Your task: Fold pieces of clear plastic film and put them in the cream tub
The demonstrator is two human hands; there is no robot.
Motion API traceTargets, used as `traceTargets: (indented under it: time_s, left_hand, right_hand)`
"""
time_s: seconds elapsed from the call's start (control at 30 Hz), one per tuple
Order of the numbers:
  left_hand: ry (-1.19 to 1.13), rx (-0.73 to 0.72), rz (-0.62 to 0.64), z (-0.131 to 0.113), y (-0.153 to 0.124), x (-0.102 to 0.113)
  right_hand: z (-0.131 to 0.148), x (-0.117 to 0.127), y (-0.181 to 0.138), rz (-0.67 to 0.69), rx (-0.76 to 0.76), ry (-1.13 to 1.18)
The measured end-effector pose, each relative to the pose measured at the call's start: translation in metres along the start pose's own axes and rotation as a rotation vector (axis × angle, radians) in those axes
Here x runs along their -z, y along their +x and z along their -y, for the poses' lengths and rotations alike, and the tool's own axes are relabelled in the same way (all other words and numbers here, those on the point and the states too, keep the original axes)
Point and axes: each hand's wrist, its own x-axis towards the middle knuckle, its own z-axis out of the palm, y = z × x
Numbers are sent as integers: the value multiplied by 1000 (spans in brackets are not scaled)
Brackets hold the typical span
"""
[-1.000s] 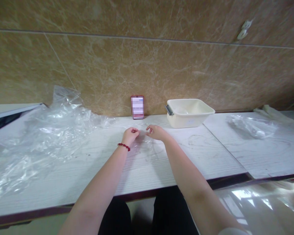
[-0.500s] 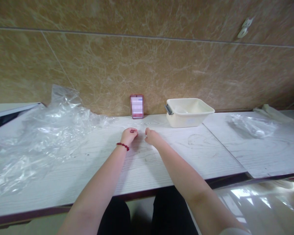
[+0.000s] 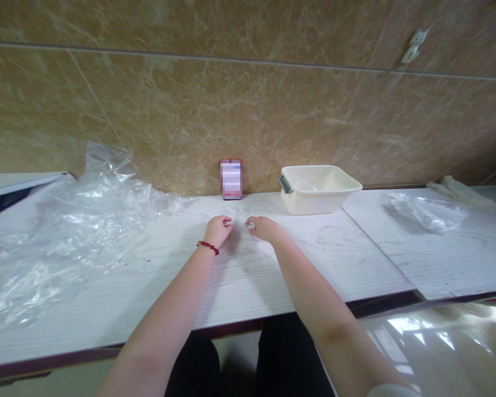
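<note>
My left hand, with a red bead bracelet at its wrist, is closed in a pinch above the white wood-grain table. A tiny pale glint shows at its fingertips, too small to name. A short gap to the right, my right hand is also pinched, its thumb and finger curled round a small whitish bit that I cannot make out. Behind both hands a phone in a red case leans upright against the wall, its screen blurred.
A cream plastic bin with a grey handle stands back right, some clear plastic inside. Crumpled clear plastic bags cover the left side. Another clear bag lies far right by a pale cloth-like item. The brown marbled wall bounds the back.
My right hand has shifted slightly right and turned, its fingertips curling in so that a whitish bit shows. My left hand has barely moved; a pale glint now shows at its fingertips.
</note>
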Motion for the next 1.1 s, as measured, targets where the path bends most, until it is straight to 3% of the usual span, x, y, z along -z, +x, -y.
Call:
traceTargets:
  time_s: [0.67,0.87,1.0,1.1]
  left_hand:
    - [159,-125,-1,-1,-1,3]
    - [349,-164,4,-12,-9,10]
    - [395,-309,216,-19,-23,8]
    - [403,-283,376,-19,-30,4]
  right_hand:
    - [-6,-4,4,78,105,7]
    - [-7,-2,3,67,122,24]
    - [-8,0,2,72,158,44]
    - [-9,0,2,81,177,45]
